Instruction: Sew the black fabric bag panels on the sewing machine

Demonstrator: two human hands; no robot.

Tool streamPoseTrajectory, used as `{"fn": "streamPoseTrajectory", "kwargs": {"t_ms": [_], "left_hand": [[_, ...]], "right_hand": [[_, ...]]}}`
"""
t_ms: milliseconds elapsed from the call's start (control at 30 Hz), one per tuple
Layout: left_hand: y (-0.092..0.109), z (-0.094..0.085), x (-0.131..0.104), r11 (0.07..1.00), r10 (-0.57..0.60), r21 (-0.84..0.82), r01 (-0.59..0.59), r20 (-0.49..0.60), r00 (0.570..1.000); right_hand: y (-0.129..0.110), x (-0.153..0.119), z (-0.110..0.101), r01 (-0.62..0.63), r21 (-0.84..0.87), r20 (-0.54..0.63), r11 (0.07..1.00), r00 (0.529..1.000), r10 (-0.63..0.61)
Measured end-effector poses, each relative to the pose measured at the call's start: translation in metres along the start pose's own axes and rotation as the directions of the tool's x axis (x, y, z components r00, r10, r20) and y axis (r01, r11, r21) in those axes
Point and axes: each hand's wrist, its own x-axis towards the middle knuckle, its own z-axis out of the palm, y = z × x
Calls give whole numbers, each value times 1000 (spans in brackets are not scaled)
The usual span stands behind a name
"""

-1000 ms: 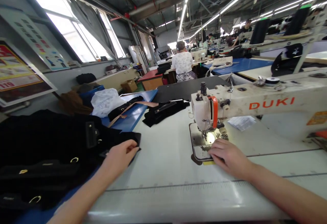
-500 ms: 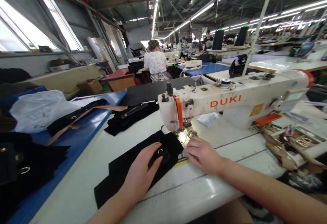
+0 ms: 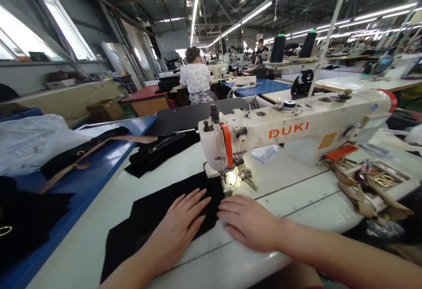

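Note:
A black fabric piece [image 3: 158,205] lies flat on the white sewing table, its right end beside the needle area of the white sewing machine [image 3: 283,126]. My left hand [image 3: 181,221] rests on top of the fabric with its fingers spread. At the fabric's right edge, my right hand [image 3: 247,221] lies palm down, fingers stretched out and touching the edge. The lit needle plate [image 3: 231,179] shows just above my right hand. Neither hand grips anything.
More black pieces [image 3: 161,150] lie behind on the table. On the left, a blue table [image 3: 108,161] holds a plastic bag [image 3: 36,141], dark pieces and a tan strip. A parts tray [image 3: 385,179] with tan straps is at right. A person [image 3: 196,78] sits farther ahead.
The fabric has shifted left and toward me, away from the needle. Its gold ring is no longer visible. Both hands moved with it, and my right hand has flattened out.

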Motion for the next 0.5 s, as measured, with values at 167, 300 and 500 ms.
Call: {"fn": "streamPoseTrajectory", "kwargs": {"t_ms": [167, 300, 500], "left_hand": [[8, 25, 23, 995, -73, 59, 81, -124, 990], [7, 32, 30, 991, -63, 113, 76, -120, 991], [-1, 38, 31, 988, -77, 123, 95, -139, 987]], "right_hand": [[0, -1, 9, -10, -58, 60, 998, 998, 13], [18, -6, -9, -6, -88, 59, 996, 998, 11], [105, -18, -63, -487, -267, -73, 831, 871, 486]]}}
